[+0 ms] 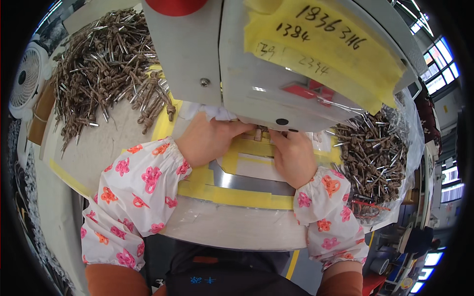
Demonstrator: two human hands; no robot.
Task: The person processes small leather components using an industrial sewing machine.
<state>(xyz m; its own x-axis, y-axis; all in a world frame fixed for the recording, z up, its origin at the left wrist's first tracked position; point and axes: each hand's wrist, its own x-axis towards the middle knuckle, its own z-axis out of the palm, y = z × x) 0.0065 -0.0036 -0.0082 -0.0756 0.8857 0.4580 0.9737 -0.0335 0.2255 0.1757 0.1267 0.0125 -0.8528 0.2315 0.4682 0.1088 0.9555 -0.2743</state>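
Observation:
Under the grey sewing machine head (256, 93), both my hands meet near the small presser foot area (258, 133). My left hand (210, 139) comes in from the left, fingers bent together and pointing to the middle. From the right, my right hand (296, 155) has its fingers closed beside the same spot. Whatever the fingertips pinch is too small and partly hidden by the machine. A bit of white cloth (219, 113) lies just behind my left hand. Below the hands is a shiny metal plate (247, 181) edged with yellow tape (237, 197).
A large heap of knotted brown cords with metal tips (98, 69) covers the table's left side; a smaller bunch (155, 98) lies nearer. Another pile of cords (375, 153) rests on clear plastic (414, 123) at right. A white fan (28, 79) stands far left.

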